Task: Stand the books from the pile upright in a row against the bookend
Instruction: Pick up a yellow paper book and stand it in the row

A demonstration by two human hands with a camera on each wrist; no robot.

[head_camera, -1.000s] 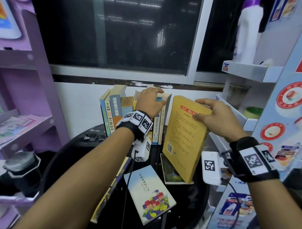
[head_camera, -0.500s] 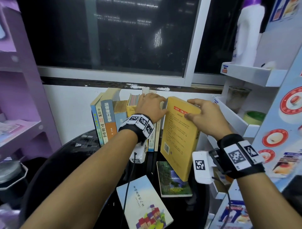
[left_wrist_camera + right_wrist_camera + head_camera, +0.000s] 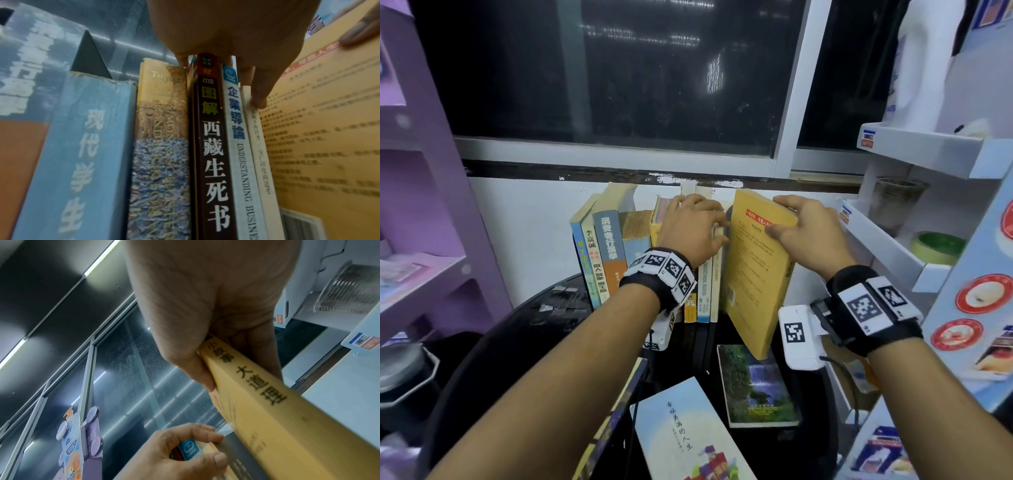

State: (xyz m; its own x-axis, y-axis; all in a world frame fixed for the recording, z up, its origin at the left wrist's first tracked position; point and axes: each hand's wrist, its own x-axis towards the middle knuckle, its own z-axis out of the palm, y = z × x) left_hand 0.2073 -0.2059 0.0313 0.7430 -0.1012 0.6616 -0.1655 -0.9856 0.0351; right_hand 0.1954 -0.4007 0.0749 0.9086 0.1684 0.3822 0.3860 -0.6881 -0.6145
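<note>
Several books stand upright in a row [image 3: 613, 253] at the back of the black round table [image 3: 517, 335], against the wall. My left hand [image 3: 695, 222] lies over the tops of the right-hand books, fingers curled behind them and thumb [image 3: 259, 97] on a white spine. My right hand [image 3: 801, 229] grips the top edge of a yellow book [image 3: 756, 274], which leans nearly upright just right of the row, spine [image 3: 267, 410] towards me. A waterfall-cover book [image 3: 756, 387] and a pale blue-cover book [image 3: 688, 431] lie flat in front. I cannot make out a bookend.
A purple shelf unit [image 3: 421, 205] stands on the left. A white shelf unit [image 3: 914, 150] on the right holds a glass jar [image 3: 897, 202] and a green tape roll [image 3: 936, 246]. Another book [image 3: 616, 421] lies flat under my left forearm. A dark window [image 3: 619, 68] is behind.
My right hand has swung the yellow book to the left and more upright, close to the row's last book. My left hand has stayed on the tops of the standing books.
</note>
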